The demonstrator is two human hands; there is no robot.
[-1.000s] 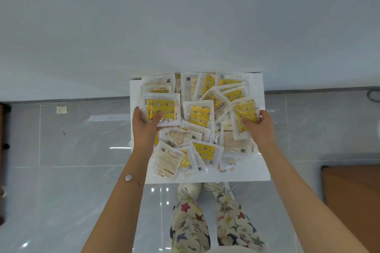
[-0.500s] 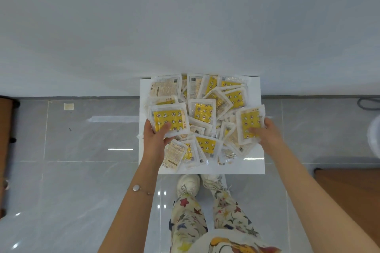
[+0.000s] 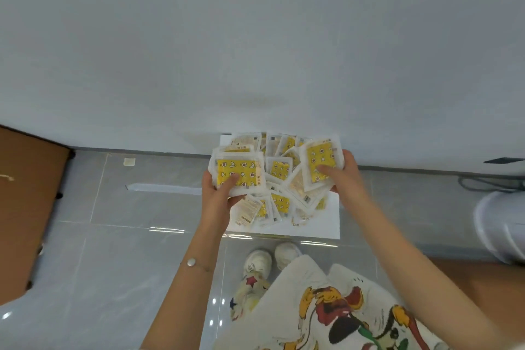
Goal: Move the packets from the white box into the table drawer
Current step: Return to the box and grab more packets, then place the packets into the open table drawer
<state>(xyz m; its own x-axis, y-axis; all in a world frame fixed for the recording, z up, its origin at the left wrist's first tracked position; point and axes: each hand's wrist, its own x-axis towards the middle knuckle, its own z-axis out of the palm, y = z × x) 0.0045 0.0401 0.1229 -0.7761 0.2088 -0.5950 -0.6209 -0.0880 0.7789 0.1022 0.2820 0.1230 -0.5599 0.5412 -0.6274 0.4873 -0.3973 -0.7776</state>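
Hands, 2: left hand [image 3: 217,196] and right hand [image 3: 345,176] each grip 1 bundle of packets [image 3: 279,169], fingers curled, at 1 white box's [image 3: 326,224] far corners.

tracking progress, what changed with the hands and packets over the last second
Both hands have gathered packets and lifted them off the pile: the left hand grips the left bundle, the right hand the right bundle, now tilted. The remaining packets stay in the white box.
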